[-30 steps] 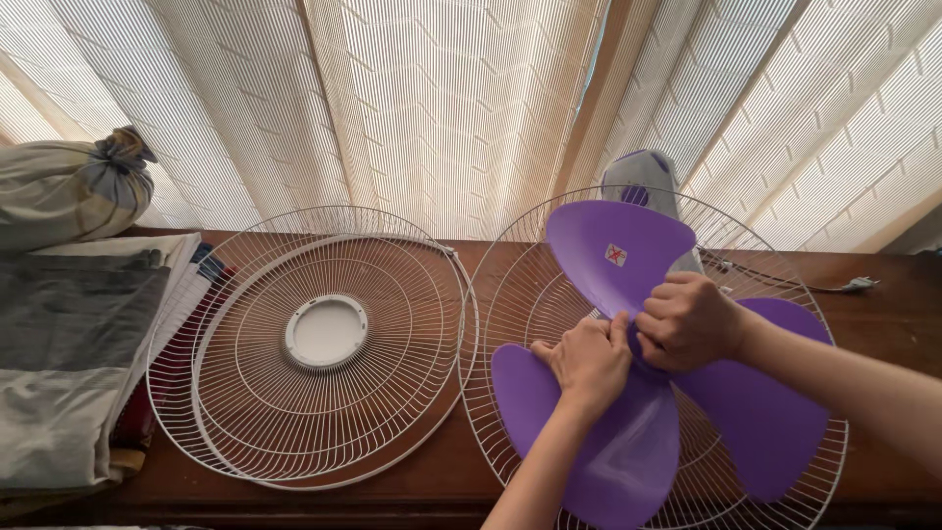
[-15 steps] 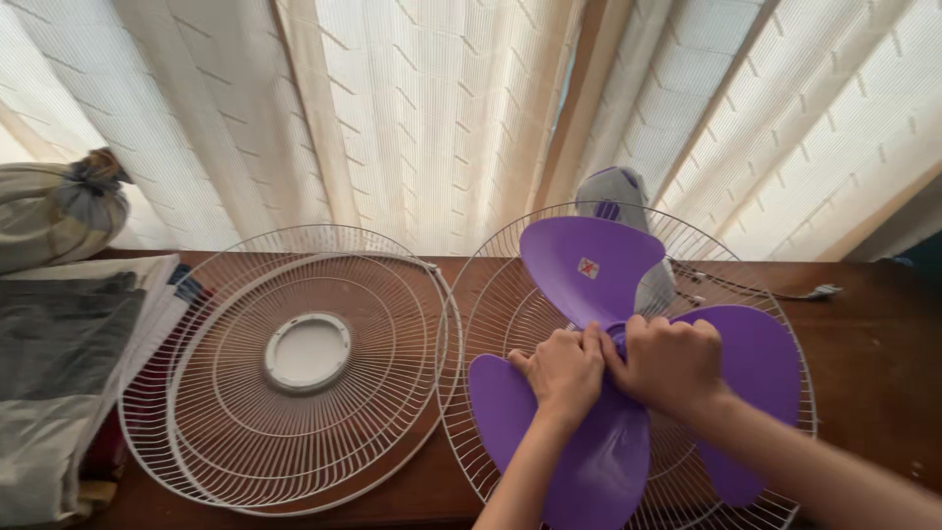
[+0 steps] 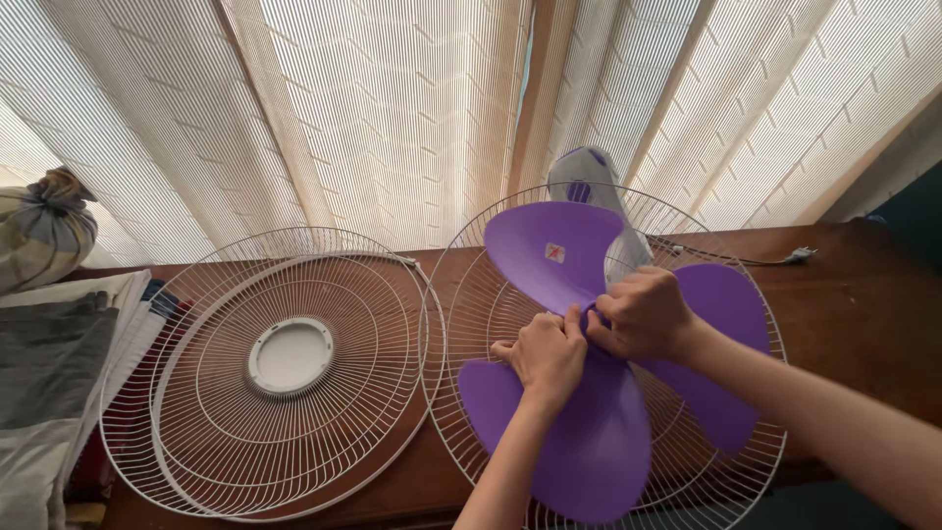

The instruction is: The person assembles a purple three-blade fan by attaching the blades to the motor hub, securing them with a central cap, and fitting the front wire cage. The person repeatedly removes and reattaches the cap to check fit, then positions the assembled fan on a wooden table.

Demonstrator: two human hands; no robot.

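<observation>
A person leans over a dark wooden table (image 3: 863,324) before pale slatted blinds (image 3: 392,118). In the right half of the frame, a purple three-bladed fan blade (image 3: 599,442) lies inside a white wire rear guard (image 3: 461,294), with the fan's grey motor housing (image 3: 581,177) poking up behind it at upper centre. Both hands meet at the blade's hub, which they hide. The left hand (image 3: 546,355) is curled and rests on the lower-left blade by the hub; the right hand (image 3: 643,314) is closed in a loose fist over the centre, fingers pinching something I cannot make out.

The blade looks like thin, light plastic: smooth, somewhat slippery, likely to flex at its tips. Its thick middle seems the firmest place to take hold.

In the left half lies the separate front guard (image 3: 285,358), round, with a white centre disc. Folded cloth (image 3: 49,363) and a tied bundle (image 3: 44,231) sit at the far left. A power cord (image 3: 756,257) trails toward the upper right.
</observation>
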